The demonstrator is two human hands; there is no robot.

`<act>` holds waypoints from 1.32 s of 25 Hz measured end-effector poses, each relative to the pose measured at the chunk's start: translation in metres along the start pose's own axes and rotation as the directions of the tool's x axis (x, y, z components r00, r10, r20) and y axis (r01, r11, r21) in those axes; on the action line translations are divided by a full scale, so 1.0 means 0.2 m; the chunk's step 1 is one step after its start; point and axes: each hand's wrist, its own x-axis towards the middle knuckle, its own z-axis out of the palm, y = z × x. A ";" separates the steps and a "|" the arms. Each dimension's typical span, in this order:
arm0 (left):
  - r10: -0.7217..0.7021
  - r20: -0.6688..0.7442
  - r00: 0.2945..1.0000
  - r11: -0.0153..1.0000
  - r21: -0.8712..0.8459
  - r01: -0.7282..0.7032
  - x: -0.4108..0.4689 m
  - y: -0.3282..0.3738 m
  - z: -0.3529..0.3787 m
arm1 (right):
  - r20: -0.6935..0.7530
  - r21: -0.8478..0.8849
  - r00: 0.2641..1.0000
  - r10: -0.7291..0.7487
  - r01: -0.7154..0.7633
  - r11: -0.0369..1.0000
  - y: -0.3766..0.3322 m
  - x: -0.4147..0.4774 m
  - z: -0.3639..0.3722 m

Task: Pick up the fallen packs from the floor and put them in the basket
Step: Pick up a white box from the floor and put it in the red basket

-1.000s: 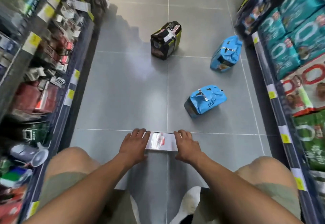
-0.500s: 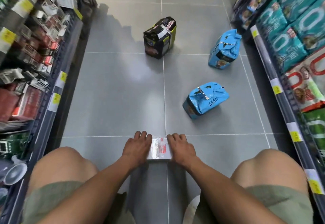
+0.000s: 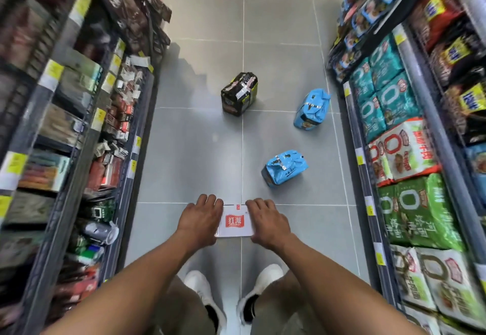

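Facing up, the white pack (image 3: pixel 234 231) shows a red logo (image 3: pixel 236 221).

— Where is there room to reach?
— Bare floor (image 3: pixel 189 150) runs up the left half of the aisle, between the left shelf (image 3: pixel 123 182) and the black pack (image 3: pixel 239 94).
— And on the right?
— Tighter. The near blue pack (image 3: pixel 285 167) lies just ahead of my right hand (image 3: pixel 268 220). The far blue pack (image 3: pixel 311 110) stands near the right shelf (image 3: pixel 364 177), with open tile between those two. My left hand (image 3: pixel 201 219) and right hand both grip the white pack (image 3: pixel 235 223)
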 end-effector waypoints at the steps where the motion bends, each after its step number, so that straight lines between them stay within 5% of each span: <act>1: -0.005 -0.009 1.000 1.000 0.008 0.005 -0.10 0.00 -0.16 | -0.009 0.000 1.000 -0.007 0.007 1.000 -0.04 -0.09 -0.14; 11: 0.092 -0.096 0.991 0.994 0.075 -0.084 -0.51 0.24 -1.16 | -0.068 0.014 0.998 0.015 -0.014 1.000 -0.01 -0.70 -1.00; 25: 0.381 -0.073 0.922 0.902 0.248 -0.353 -0.14 0.75 -1.48 | -0.137 0.218 0.940 0.312 -0.279 0.935 0.51 -1.00 -1.19; 33: 0.675 -0.001 0.738 0.673 0.410 -0.615 0.20 0.89 -1.66 | -0.121 0.396 0.786 0.607 -0.522 0.755 0.53 -1.07 -1.18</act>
